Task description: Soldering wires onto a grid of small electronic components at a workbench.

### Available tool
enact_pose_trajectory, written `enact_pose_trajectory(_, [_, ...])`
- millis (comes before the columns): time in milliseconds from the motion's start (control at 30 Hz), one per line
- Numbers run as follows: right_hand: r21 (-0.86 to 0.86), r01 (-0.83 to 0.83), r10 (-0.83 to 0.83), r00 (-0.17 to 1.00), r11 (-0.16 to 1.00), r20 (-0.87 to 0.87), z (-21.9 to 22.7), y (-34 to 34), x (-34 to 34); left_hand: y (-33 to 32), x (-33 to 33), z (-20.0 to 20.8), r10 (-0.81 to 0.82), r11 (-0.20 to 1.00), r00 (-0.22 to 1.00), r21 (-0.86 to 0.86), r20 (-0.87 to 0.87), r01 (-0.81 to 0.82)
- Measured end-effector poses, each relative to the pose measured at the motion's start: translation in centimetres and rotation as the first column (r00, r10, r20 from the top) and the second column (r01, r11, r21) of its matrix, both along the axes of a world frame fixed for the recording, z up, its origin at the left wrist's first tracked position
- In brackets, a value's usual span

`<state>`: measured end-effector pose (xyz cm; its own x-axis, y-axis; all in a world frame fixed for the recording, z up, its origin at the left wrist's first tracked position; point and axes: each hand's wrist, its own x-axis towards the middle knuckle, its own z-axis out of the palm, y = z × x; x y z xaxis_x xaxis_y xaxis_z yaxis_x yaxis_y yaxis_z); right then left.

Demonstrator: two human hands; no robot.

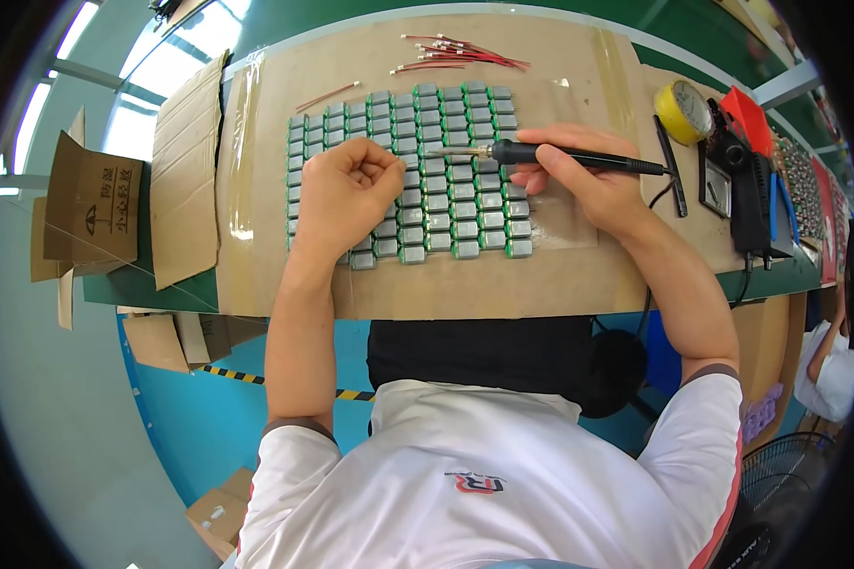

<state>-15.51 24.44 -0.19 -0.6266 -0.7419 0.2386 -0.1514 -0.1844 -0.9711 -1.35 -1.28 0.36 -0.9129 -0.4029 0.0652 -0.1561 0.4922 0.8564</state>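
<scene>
Rows of small grey blocks with green circuit-board edges (465,211) lie in a tight grid on a brown cardboard sheet (427,299). Over the grid's left part, my left hand (351,194) is closed, thumb and forefinger pinched together. Whatever it may hold is too small to make out. My right hand (584,185) grips a soldering iron (531,153) by its black handle. The iron's metal tip points left, over the middle of the grid and close to the left fingertips. Beyond the blocks lies a bundle of red wires with white connectors (460,57). One separate wire (327,97) lies left of it.
On the right are a yellow tape roll (683,111), a black pen-shaped tool (672,171), a red tray (748,121) and a black boxy device (751,204). A cardboard flap (185,175) and box (95,204) stand left. Another person's sleeve (830,365) shows far right.
</scene>
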Motion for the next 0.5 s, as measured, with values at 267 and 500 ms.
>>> enact_pose_trajectory(267, [-0.019,-0.043,0.043,0.998,0.999,0.045,-0.47,0.11,0.36,0.07,0.02,0.14,-0.02,1.0,1.0,-0.016,0.022,0.02])
enact_pose_trajectory(500, [0.009,-0.052,0.052,0.998,0.999,0.02,-0.86,0.09,0.27,-0.04,0.09,0.01,-0.049,0.996,0.998,-0.078,0.027,0.051])
